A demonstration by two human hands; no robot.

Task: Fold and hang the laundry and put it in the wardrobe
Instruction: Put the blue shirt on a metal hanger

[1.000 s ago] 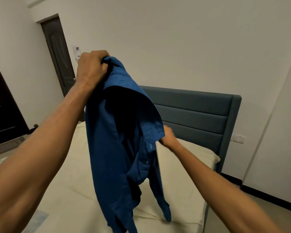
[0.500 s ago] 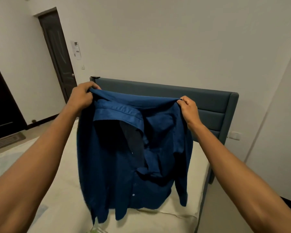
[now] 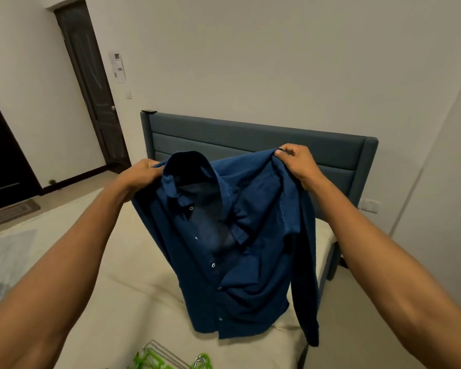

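Left hand (image 3: 140,173) grips one shoulder of the blue shirt (image 3: 232,251), fingers curled into the cloth; right hand (image 3: 297,161) pinches the other shoulder between thumb and curled fingers. The shirt hangs open-fronted (collar up, buttons showing) above the cream bed (image 3: 133,283), its hem at the sheet, one sleeve dangling by the bed's edge. Green hangers (image 3: 171,359) lie near the bottom edge. Grey headboard (image 3: 250,139) behind.

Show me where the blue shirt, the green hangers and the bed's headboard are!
blue shirt (image 3: 250,262): head view, on its front panel beside the buttons.
green hangers (image 3: 144,359): head view, on a green arm at the bottom edge.
headboard (image 3: 250,137): head view, on its top padded band.
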